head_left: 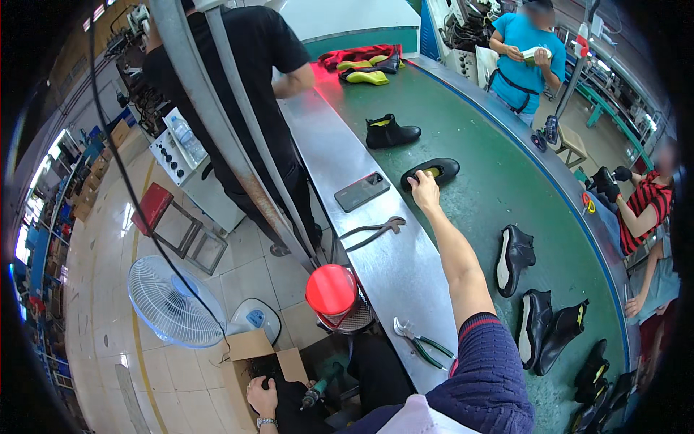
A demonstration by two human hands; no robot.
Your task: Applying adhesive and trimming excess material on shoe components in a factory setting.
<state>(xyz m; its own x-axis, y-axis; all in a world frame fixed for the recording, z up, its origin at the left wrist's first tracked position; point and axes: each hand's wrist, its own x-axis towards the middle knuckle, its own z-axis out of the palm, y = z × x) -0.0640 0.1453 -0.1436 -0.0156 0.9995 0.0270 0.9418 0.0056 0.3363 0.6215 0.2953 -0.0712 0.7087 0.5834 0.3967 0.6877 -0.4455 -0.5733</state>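
Observation:
My right arm reaches over the green belt, and my right hand pinches the collar of a black shoe with a yellow-green inside. That shoe rests on the belt, toe pointing right. Beyond it stands a black ankle boot. Low on the left, my left hand, with a watch at the wrist, lies beside the dark cloth over my leg and the open cardboard box. Its fingers are partly lost against the black, so their hold is unclear. Near my lap is a green power tool.
On the metal ledge lie a phone, pincers and green-handled pliers. More black footwear stands along the belt. A fan, a red-lidded bin and metal posts are left. Several people work nearby.

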